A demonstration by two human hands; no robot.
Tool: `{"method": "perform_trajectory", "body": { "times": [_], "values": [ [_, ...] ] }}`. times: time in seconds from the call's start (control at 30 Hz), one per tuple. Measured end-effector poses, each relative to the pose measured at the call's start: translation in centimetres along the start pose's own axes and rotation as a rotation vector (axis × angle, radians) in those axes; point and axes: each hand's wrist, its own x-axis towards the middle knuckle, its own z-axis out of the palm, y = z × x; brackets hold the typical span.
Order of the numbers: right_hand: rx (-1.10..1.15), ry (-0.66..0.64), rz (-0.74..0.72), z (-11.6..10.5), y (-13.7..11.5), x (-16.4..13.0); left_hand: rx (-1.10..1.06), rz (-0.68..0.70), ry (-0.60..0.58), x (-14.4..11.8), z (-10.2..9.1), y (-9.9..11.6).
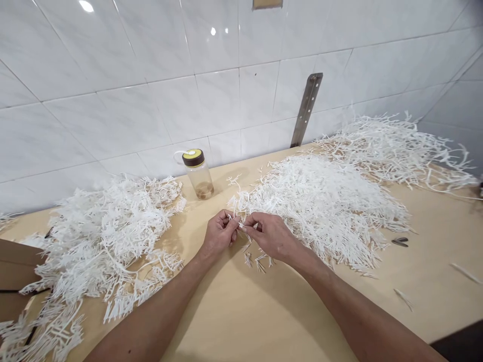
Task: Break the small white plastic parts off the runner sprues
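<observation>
Two hands meet at table centre: the left hand (219,232) and right hand (268,234) both pinch one small white plastic piece (240,224) between closed fingertips. Loose bits (256,260) lie just below, at 6 o'clock. One large white heap (320,201) sits at 2 o'clock, touching the right hand; another heap (109,226) lies at 9 o'clock. At 12 o'clock stands a clear bottle (199,176), lid on, holding a shallow brownish residue at its base. Small dark scissors (400,242) lie at 3 o'clock on the wooden table (241,311).
</observation>
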Motion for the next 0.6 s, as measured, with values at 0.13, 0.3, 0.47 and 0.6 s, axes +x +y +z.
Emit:
{"method": "perform_trajectory", "body": {
  "times": [0.13, 0.3, 0.47, 0.6],
  "values": [
    [0.005, 0.006, -0.013, -0.05, -0.12, 0.07, 0.007, 0.002, 0.005, 0.09, -0.05, -0.24],
    [0.028, -0.023, 0.013, -0.08, 0.08, 0.23, 0.028, 0.011, 0.006, 0.01, -0.03, -0.34],
    [0.094, -0.070, 0.054, -0.32, 0.09, 0.38, 0.046, 0.020, -0.007, -0.04, 0.02, -0.33],
    [0.084, -0.074, 0.089, -0.33, -0.31, 0.34, 0.058, 0.018, -0.002, -0.07, 0.00, -0.29]
  ]
}}
